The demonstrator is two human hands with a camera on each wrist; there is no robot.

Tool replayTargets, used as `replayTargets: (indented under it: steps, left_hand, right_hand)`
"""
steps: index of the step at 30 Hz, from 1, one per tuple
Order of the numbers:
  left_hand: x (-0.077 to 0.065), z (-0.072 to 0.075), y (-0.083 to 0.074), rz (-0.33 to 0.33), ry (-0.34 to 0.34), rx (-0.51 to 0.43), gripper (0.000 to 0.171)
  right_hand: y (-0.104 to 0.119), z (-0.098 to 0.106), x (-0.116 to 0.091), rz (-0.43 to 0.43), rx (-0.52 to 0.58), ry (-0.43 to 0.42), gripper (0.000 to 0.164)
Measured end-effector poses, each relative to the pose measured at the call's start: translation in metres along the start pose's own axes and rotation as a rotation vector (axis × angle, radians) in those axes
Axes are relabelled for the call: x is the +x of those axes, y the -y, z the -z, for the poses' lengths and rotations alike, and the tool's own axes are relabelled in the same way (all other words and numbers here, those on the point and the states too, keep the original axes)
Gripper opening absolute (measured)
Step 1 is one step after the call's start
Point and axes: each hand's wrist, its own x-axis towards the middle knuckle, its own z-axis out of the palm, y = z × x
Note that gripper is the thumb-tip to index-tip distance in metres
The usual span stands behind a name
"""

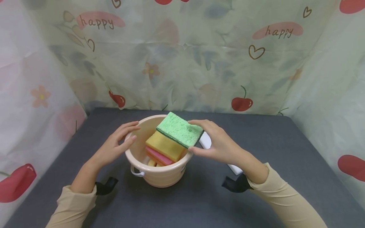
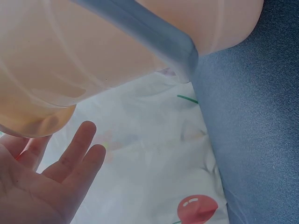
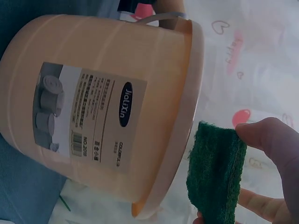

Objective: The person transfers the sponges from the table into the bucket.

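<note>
A green sponge (image 1: 180, 129) is pinched between the thumb and fingers of my right hand (image 1: 218, 141), over the right side of a peach bucket (image 1: 159, 172). In the right wrist view the sponge's dark green scouring side (image 3: 215, 172) faces the camera, beside the bucket's rim. Inside the bucket lie a yellow sponge (image 1: 163, 144) and a pink sponge (image 1: 158, 155) under it, with pale yellow pieces (image 1: 152, 162) lower down. My left hand (image 1: 114, 145) is at the bucket's left rim, its fingers extended; in the left wrist view the fingers (image 2: 74, 154) are spread near the rim.
A white object (image 1: 206, 141) lies on the dark table (image 1: 271, 164) behind my right hand, partly hidden. The bucket's handle (image 2: 154, 35) hangs down its near left side. Patterned curtains (image 1: 185, 57) stand behind the table and on both sides.
</note>
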Motion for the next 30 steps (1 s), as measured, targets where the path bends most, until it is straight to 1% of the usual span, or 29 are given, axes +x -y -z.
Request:
replayTargets:
  steps: [6, 16, 21, 30]
  left_hand:
    - [0.0, 0.0, -0.001, 0.007, 0.001, 0.0, 0.036]
    - [0.001, 0.0, -0.001, -0.001, -0.002, -0.003, 0.036]
    - [0.001, 0.0, -0.002, 0.007, 0.001, -0.007, 0.036]
    - [0.001, 0.0, -0.002, -0.006, -0.003, -0.008, 0.036]
  right_hand:
    - [0.004, -0.006, 0.001, 0.017, 0.012, 0.008, 0.066]
    - [0.007, -0.016, 0.006, 0.032, 0.032, 0.058, 0.064]
    - [0.007, -0.021, 0.01, 0.035, 0.045, 0.08, 0.064]
    - [0.011, -0.029, 0.016, 0.073, 0.07, 0.104, 0.064]
